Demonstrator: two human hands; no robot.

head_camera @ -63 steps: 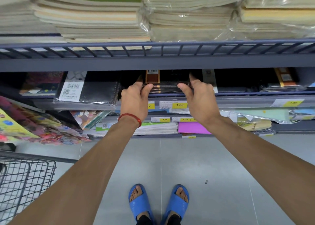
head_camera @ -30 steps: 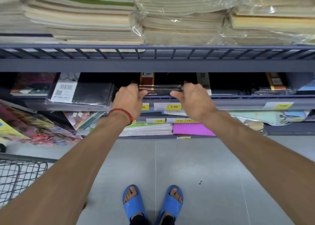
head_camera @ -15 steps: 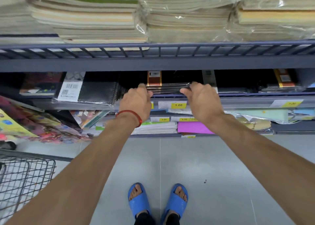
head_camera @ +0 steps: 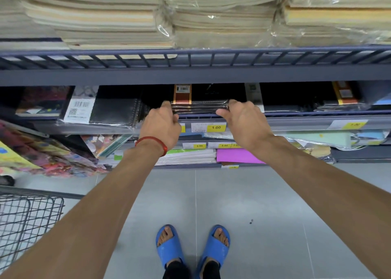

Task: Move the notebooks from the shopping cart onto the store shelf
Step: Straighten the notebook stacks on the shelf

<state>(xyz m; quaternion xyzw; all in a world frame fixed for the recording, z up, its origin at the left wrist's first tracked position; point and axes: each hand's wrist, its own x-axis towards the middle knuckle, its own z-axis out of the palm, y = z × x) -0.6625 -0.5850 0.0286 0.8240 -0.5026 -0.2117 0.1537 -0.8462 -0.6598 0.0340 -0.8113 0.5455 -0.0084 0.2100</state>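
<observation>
Black notebooks (head_camera: 198,107) sit clasped between left hand (head_camera: 161,125) and right hand (head_camera: 245,123), squaring them on the shelf (head_camera: 296,121) at 12 o'clock.

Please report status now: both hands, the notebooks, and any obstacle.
Left hand and right hand at the ends of the black notebook stack. Stack lies on the shelf. Grip unclear. No obstacle visible.
</observation>
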